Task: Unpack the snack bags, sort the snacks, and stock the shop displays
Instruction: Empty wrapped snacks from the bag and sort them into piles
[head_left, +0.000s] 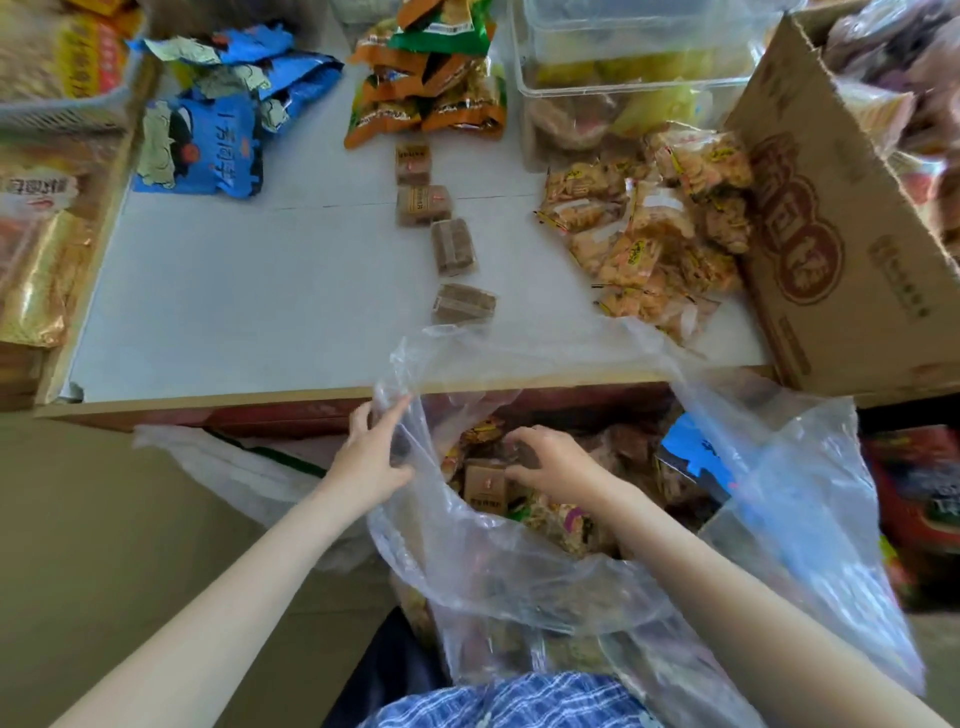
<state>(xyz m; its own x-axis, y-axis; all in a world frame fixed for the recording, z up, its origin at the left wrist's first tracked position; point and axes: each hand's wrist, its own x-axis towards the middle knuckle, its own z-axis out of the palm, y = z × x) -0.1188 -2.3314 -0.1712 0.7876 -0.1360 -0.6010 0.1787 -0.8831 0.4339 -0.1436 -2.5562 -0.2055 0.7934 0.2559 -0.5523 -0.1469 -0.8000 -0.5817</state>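
A person's left hand (373, 453) pinches the rim of a clear plastic bag (519, 561) of snacks while the right hand (551, 465), fingers curled, grips a small brown packet (484, 487) inside it. Beyond, on the white table (249, 291), lie 4 brown packets (453, 245), orange packets (660, 223), blue bags (208, 140) and a cardboard box (831, 223).

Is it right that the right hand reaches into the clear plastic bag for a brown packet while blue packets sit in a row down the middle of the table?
Not quite: the head view shows brown packets in that row; the blue packets lie far left.
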